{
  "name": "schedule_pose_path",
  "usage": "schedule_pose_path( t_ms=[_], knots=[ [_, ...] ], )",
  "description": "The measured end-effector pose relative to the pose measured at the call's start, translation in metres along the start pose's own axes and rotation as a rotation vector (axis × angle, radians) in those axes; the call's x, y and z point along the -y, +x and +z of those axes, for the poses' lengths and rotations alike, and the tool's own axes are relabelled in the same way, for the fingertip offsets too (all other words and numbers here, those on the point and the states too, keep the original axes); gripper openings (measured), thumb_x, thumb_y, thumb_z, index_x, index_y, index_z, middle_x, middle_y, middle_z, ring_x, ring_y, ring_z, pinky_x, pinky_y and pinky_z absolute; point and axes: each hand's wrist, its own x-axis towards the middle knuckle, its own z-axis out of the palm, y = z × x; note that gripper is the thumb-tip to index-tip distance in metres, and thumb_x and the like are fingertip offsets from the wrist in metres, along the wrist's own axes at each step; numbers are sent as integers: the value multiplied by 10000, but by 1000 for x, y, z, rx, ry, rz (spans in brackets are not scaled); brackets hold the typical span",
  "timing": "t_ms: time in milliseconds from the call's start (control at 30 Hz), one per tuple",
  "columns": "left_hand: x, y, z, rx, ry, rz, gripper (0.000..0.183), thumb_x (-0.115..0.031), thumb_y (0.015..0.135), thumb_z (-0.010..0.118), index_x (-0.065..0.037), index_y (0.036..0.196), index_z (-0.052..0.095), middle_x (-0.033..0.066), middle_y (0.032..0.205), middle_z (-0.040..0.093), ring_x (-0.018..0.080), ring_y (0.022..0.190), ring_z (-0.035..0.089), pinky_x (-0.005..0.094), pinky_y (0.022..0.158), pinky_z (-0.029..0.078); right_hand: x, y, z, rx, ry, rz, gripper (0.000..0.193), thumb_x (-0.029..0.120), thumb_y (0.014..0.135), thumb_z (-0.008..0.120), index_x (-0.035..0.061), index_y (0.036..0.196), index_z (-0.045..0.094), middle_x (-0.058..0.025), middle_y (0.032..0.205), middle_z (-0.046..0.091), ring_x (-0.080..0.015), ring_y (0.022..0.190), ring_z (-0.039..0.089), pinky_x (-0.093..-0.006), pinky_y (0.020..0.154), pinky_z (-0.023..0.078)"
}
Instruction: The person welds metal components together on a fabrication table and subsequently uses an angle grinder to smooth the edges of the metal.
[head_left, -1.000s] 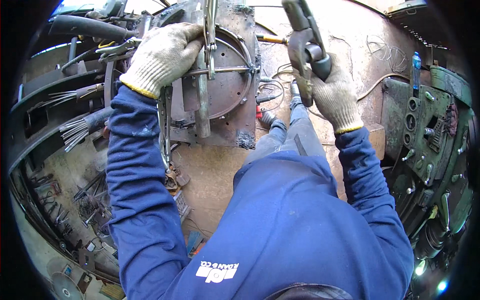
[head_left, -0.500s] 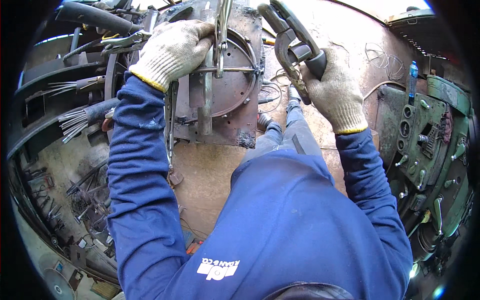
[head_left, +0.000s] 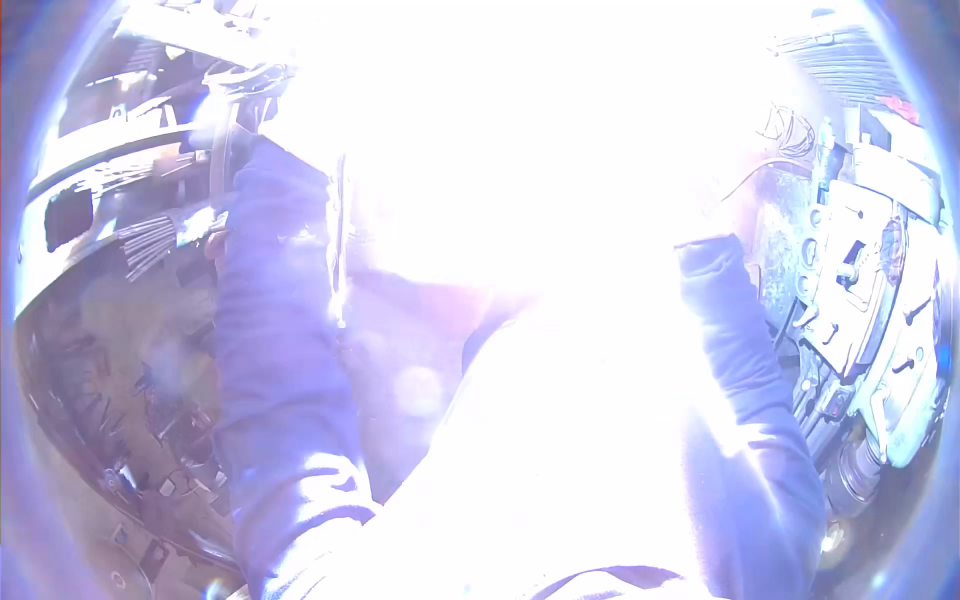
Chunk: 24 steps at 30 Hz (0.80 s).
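White glare covers the far middle of the scene and swallows both hands and the work between them, so where the metal plate, its ring and the clamp lie relative to the hands cannot be told now. Nor can I tell whether either hand is grasping or released. The left sleeve (head_left: 280, 290) runs far into the glare on the left, the right sleeve (head_left: 745, 330) on the right, its cuff edge just showing.

Half a second ago the view was clear: the left hand was at the clamp over the plate, left of centre, and the right hand gripped a dark curved tool; since then the light has blotted these out. In that frame the clamp's long axis ran near to far, and the tool slanted to far left; neither direction shows now.

A thin metal bar (head_left: 338, 240), lying near to far, stays visible just right of the left sleeve. Thin rods (head_left: 148, 247) fan out farther left; a machine with levers (head_left: 845, 280) stands at right.
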Motion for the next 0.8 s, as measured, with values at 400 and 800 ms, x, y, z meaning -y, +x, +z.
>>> schedule_pose_path(
  t_ms=[400, 800],
  knots=[
    [-4, -1, -3, -8, -117, 9, 343, -287, 1002, 526, -111, 1248, 688, 115, 1193, 707, 296, 1121, 674, 405, 995, 517, -67, -33, 30, -109, 591, -96, 367, 125, 842, 804, 39, 1144, 613, -59, 1002, 709, -117, 880, 675, -284, 766, 546],
    [-1, -2, 2, -84, -124, 62, 337, -223, 988, 544, -87, 1268, 675, 143, 1092, 734, 257, 957, 724, 363, 880, 564, -97, -124, 60, -25, 615, 143, 428, 150, 799, 841, 37, 1161, 644, -24, 894, 693, -103, 803, 654, -280, 736, 537]
  ],
)
